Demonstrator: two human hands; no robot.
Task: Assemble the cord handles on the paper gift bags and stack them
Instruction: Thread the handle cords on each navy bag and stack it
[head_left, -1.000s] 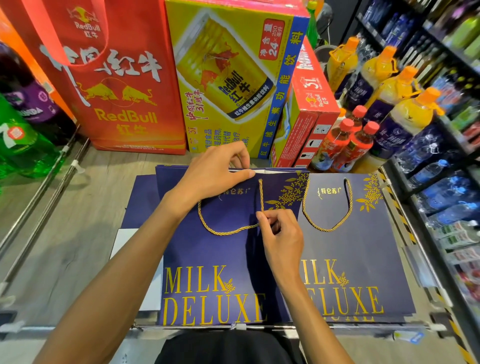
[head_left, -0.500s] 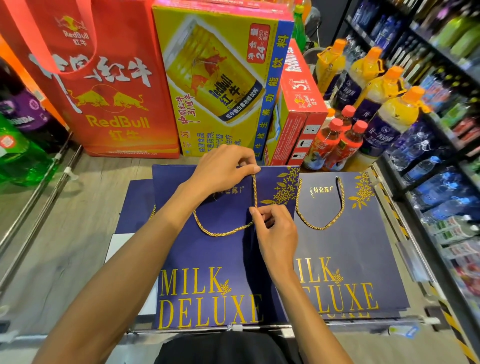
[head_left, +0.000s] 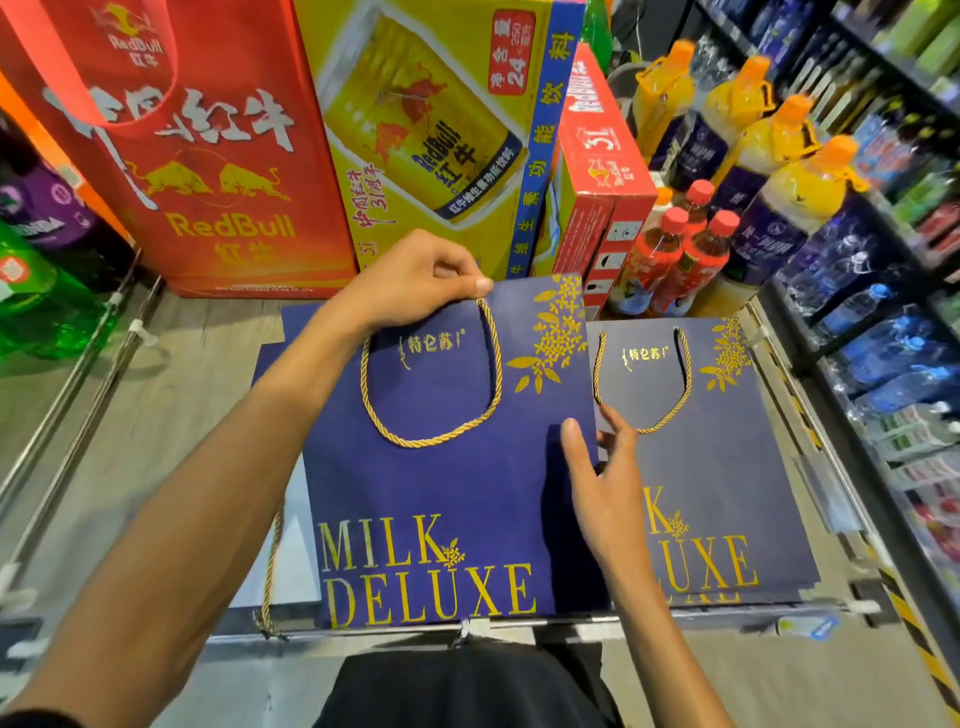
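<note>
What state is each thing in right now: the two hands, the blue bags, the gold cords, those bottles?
Left hand, pinches the near bag's top edge beside the cord end.
Right hand, holds the near bag's right edge, thumb on the front.
Near bag, folded flat, held by both hands.
Near cord handle, fitted, hanging in a loop.
Right bag, lying flat, handle fitted.
Red-capped bottles, upright, capped.

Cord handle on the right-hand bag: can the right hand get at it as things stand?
Probably yes. The cord handle lies uncovered on the right-hand bag, just beside the right hand. But that hand is pinching the edge of the front bag, so it would have to let go first.
</note>
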